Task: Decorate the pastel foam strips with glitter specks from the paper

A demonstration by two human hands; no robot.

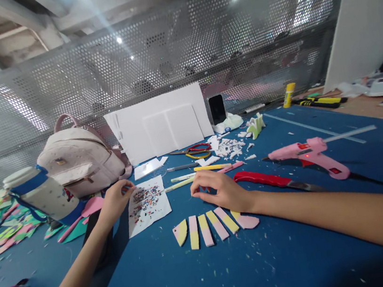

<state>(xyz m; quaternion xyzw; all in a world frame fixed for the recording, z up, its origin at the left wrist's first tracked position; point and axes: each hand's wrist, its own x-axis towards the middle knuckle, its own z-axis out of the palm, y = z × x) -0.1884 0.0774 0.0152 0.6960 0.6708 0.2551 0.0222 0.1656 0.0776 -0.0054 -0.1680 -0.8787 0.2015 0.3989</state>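
Observation:
My left hand is closed, fingers curled, at the upper left edge of a white paper sheet strewn with tiny multicoloured bits. Whether it grips the sheet is unclear. Above the blue table, my right hand is closed with thumb and forefinger brought together; anything between them is too small to make out. Below it, several pink-and-yellow foam strips lie in a fan, with a rounded foam piece at the left end and a pointed one at the right. Beside the right wrist rests a red-handled cutter.
A pink glue gun lies at right, its cord running off. Behind are scissors, pens, white scraps and leaning white boards. At left stand a tumbler and backpack near coloured foam offcuts.

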